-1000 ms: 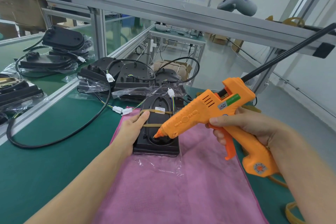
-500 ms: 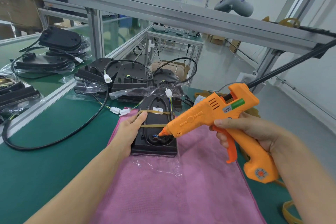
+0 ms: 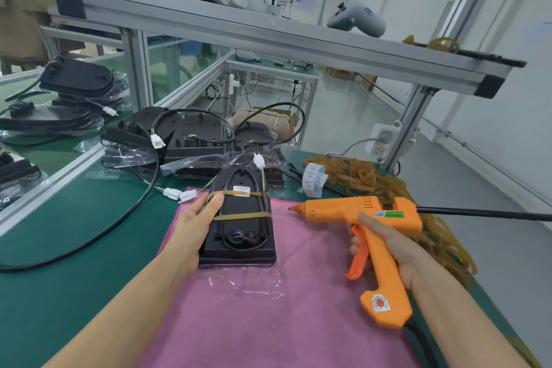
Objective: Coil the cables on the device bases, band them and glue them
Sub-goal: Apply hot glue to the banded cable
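Factory assembly line: aluminium-framed workbench [image 3: 268,36], green mat [image 3: 74,233], stacked device bases [image 3: 191,137].

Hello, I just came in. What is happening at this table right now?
A person is finishing a black device base that lies on a pink cloth. The left hand holds its left edge. Its cable is coiled on top under two rubber bands. The right hand grips an orange glue gun, its nozzle off to the right of the base. More bases wait behind.
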Motion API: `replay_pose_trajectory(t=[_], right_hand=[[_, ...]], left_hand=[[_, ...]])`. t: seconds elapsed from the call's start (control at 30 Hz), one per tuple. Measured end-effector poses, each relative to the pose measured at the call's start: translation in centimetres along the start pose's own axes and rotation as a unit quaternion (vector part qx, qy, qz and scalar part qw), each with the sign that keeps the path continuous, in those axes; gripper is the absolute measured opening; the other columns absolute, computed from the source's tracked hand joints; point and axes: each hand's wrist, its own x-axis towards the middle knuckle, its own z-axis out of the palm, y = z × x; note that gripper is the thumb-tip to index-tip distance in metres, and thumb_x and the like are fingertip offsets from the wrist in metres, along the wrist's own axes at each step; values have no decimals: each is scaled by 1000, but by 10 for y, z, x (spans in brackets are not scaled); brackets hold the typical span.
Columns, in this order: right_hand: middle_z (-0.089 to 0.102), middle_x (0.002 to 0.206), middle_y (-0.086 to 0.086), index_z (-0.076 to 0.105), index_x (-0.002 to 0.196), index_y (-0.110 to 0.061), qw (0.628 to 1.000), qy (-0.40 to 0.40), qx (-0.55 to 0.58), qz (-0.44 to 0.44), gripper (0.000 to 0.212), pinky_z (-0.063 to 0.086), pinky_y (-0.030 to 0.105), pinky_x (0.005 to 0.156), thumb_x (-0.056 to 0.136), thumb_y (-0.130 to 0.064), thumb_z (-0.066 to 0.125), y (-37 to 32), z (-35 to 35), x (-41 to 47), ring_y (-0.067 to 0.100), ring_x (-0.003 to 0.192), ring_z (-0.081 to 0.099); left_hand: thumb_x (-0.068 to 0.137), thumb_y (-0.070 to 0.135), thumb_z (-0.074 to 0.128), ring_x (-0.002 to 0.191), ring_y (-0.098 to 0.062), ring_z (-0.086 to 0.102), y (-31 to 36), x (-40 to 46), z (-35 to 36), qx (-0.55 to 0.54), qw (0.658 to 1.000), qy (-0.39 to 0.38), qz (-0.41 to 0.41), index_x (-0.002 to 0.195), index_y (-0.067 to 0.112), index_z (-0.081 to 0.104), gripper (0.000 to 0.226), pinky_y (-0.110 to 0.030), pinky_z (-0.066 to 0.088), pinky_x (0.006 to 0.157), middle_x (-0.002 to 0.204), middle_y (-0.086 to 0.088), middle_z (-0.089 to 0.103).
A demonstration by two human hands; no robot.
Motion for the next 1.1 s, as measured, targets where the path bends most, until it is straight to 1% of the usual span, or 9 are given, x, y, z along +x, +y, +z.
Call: replay_pose_trajectory(t=[0.07, 0.13, 0.23, 0.47, 0.6, 0.83, 0.97, 1.03, 1.1], right_hand=[[70, 72, 15, 67, 98, -3, 1000, 25, -9, -1, 32, 57, 49, 76, 89, -34, 67, 5, -2, 4, 29, 62, 67], [70, 68, 13, 65, 94, -5, 999, 43, -31, 8, 30, 60, 51, 63, 89, -35, 65, 7, 0, 6, 27, 56, 68], [70, 70, 15, 67, 90, -2, 995, 70, -2, 65, 44, 51, 27, 38, 73, -43, 73, 5, 5, 7, 25, 53, 69], [71, 69, 19, 69, 81, 3, 954, 174, -238, 58, 57, 57, 33, 51, 85, -54, 65, -1, 5, 4, 26, 56, 69], [61, 82, 6, 61, 75, -11, 810, 235, -538, 4, 61, 42, 30, 63, 91, -66, 41, 7, 2, 4, 21, 81, 59], [64, 105, 1, 60, 91, -25, 650, 303, -697, -4, 51, 38, 29, 69, 90, -70, 34, 6, 14, -1, 23, 102, 61], [62, 95, -2, 60, 92, -22, 577, 326, -745, -72, 40, 38, 28, 61, 89, -59, 45, -12, 38, -16, 21, 87, 60], [62, 105, 0, 60, 99, -21, 584, 317, -728, -170, 36, 37, 31, 68, 92, -53, 44, -17, 59, -17, 22, 93, 59], [58, 126, 1, 53, 128, -22, 695, 219, -638, -249, 47, 40, 33, 84, 94, -53, 45, -16, 87, -13, 21, 112, 56]], left_hand=[[94, 36, 60, 89, -31, 72, 0, 0, 0, -2, 1000, 0, -4, 103, 30, 72, 16, -56, 56, 82, 98, -6, 76], [94, 36, 60, 88, -32, 72, 1, 0, 0, -3, 1000, 1, -5, 106, 29, 71, 18, -57, 56, 81, 98, -8, 75], [94, 35, 60, 88, -33, 72, 1, -1, 1, -3, 1000, -2, -2, 109, 27, 70, 20, -56, 56, 81, 99, -9, 75], [94, 37, 60, 82, -29, 73, 1, -2, 0, -13, 1000, -8, -6, 109, 28, 69, 20, -50, 59, 73, 97, -6, 76], [94, 35, 59, 82, -29, 73, 1, -2, 2, -17, 1000, -8, -1, 113, 26, 67, 22, -50, 59, 74, 99, -8, 75], [94, 35, 60, 85, -31, 72, 3, -5, 2, -23, 1000, -12, -3, 113, 25, 67, 23, -52, 58, 77, 102, -10, 75], [93, 34, 60, 95, -36, 70, 7, -8, 1, -36, 999, -15, -9, 114, 25, 68, 24, -57, 55, 83, 106, -12, 73], [93, 34, 60, 99, -37, 69, 10, -10, 0, -45, 999, -15, -8, 115, 24, 68, 24, -56, 55, 84, 108, -12, 73], [94, 33, 60, 100, -36, 69, 12, -13, -2, -45, 999, -17, -2, 113, 25, 69, 22, -53, 56, 84, 108, -11, 73]])
